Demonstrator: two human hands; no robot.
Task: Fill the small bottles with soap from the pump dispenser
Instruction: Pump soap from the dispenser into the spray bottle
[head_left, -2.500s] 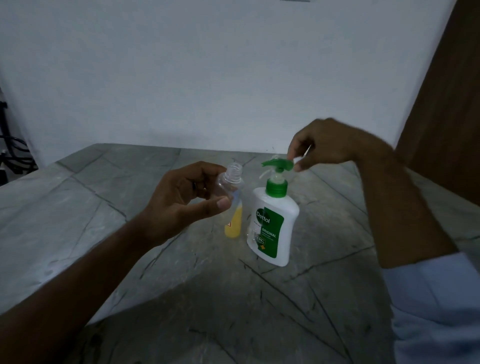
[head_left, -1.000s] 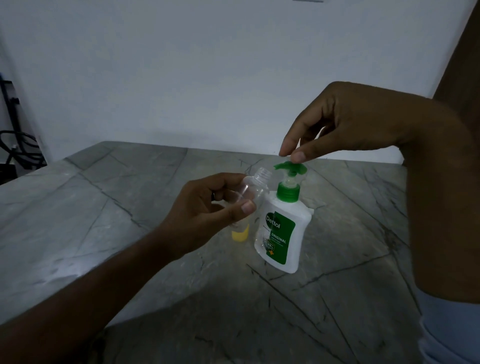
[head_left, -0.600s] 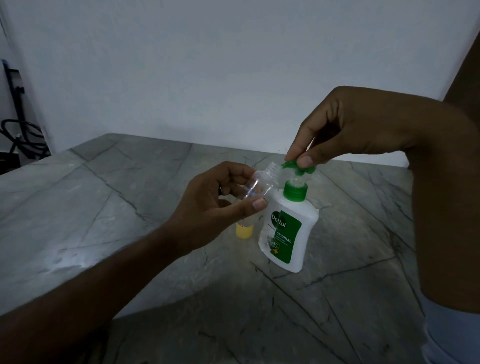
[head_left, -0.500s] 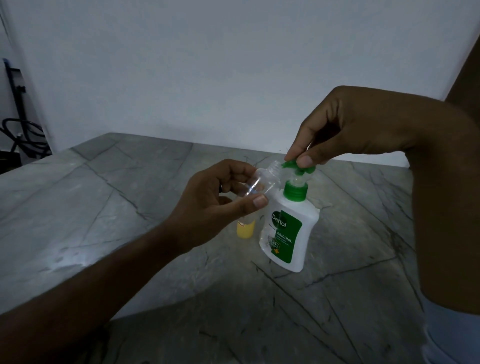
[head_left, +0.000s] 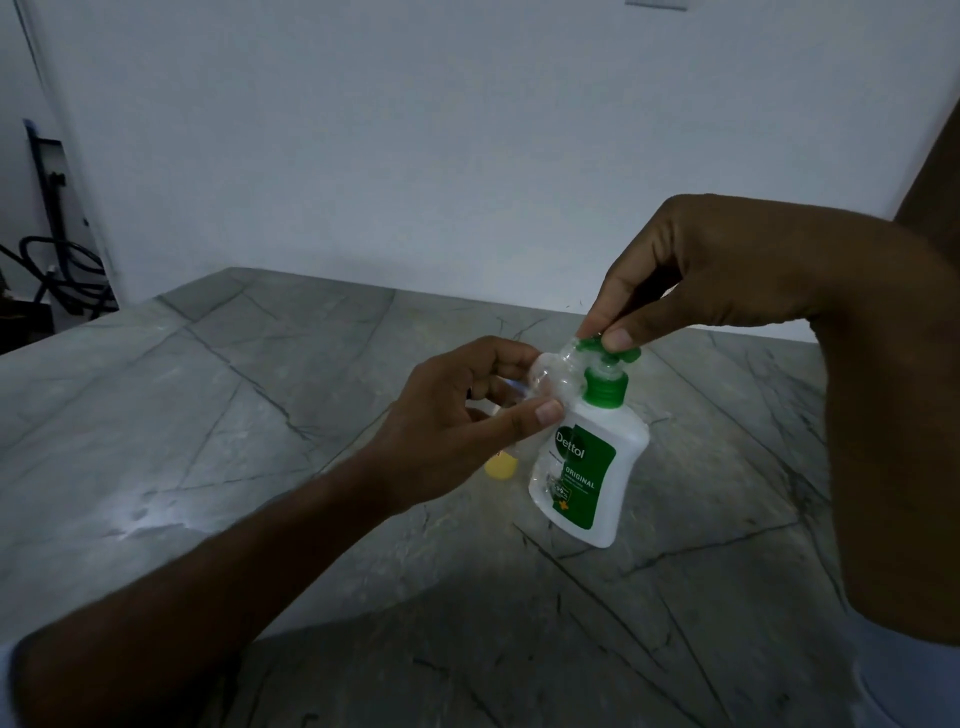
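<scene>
A white soap dispenser (head_left: 589, 470) with a green label stands on the grey stone table (head_left: 218, 426). Its green pump head (head_left: 609, 349) is pressed down under my right hand (head_left: 696, 275), whose thumb and fingertips pinch it from above. My left hand (head_left: 457, 421) grips a small clear empty bottle (head_left: 553, 376), tilted with its open neck against the pump's nozzle. Behind my left hand a second small bottle with yellow liquid (head_left: 500, 466) stands on the table, mostly hidden.
A white wall (head_left: 415, 130) runs along the table's far edge. Dark cables and a stand (head_left: 57, 270) sit at the far left beyond the table. A brown panel (head_left: 935, 171) is at the right.
My left hand brought the clear bottle up and right until its neck met the nozzle. My right hand came down onto the pump head and pushed it lower.
</scene>
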